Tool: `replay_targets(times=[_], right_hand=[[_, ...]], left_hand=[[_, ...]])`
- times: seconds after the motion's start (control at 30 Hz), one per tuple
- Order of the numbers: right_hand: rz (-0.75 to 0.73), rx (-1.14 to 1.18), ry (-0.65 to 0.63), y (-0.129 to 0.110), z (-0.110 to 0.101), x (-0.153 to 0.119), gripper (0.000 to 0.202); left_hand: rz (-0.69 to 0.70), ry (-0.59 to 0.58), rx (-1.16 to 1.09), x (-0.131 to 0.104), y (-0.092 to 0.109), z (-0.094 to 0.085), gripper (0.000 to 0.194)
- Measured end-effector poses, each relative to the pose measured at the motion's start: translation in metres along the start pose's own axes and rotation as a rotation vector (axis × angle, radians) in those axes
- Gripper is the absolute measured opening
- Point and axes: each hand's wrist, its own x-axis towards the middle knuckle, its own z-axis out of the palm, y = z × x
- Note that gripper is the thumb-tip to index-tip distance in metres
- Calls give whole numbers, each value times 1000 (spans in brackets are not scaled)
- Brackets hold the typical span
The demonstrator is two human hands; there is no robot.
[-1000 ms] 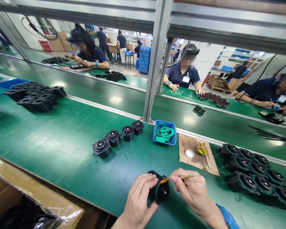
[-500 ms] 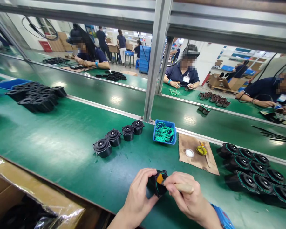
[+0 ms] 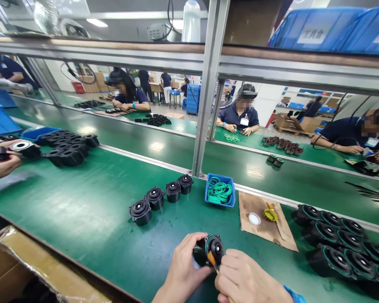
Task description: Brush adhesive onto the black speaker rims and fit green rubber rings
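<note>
Left hand (image 3: 182,263): curved around the side of a black housing (image 3: 218,245), thumb low, fingers high, the gap between them filled by the part. Housing is tilted, its stepped face turned up and toward the right hand (image 3: 244,275). Cannot tell whether its underside touches the table (image 3: 91,202).

Right hand: closed on the handle of a small brush (image 3: 211,257); orange bristles at the lower edge of the face, by the green ring.

Nearby: beyond the hands, a blue bin (image 3: 219,203) of green rings (image 3: 220,190). Beyond the right hand, a cardboard sheet (image 3: 263,236) bearing a yellow cap (image 3: 270,215), a white disc (image 3: 254,219) and a flat stick (image 3: 278,223). Beyond and left of the left hand, four black housings (image 3: 140,210); right of the right hand, a group of ringed housings (image 3: 330,259).

Handling (judged): housing probably rigid, moderate weight, easily held in one hand. Smooth wall may slip, more so if the brush leaves it wet. Best grip: opposed thumb and fingers on the outer wall, below the lugs, clear of the ring. Ring likely soft, easily nudged from its seat. Brush light, bristles flexible; hold the handle close to the head, with light pressure.
</note>
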Motion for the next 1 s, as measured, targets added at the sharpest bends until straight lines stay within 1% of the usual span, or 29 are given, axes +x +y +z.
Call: replay_targets(times=[0.1,0.2,0.33,0.4,0.47,0.6,0.77,0.8,0.87,0.97,1.0], right_hand=[[-28,0,-29,5,3,-3,47],[-20,62,-21,10,1,-2,48],[107,249,19,15,-5,3,55],[190,329,41,18,-7,7,55],[243,380,66,22,-7,11,53],[273,398,116,30,-4,17,49],[319,318,158,36,-3,17,45],[335,309,174,36,-2,15,44],[398,353,258,35,-2,9,42],[591,536,443,33,-1,-3,32],[673,589,475,32,-1,-6,30]], left_hand=[[-50,-24,1,1,-1,-2,58],[-51,-35,1,0,-5,-1,59],[29,-50,-2,-4,-15,4,59],[69,-52,-7,-4,-18,6,58],[80,-48,-8,-5,-19,7,57],[7,-55,7,-4,-14,8,58],[-71,-71,4,-2,-9,4,55],[-77,-72,-3,-2,-9,4,54],[-89,-71,-25,-3,-10,2,55],[-116,3,-74,-6,-13,5,55],[-126,36,-95,-8,-14,7,54]])
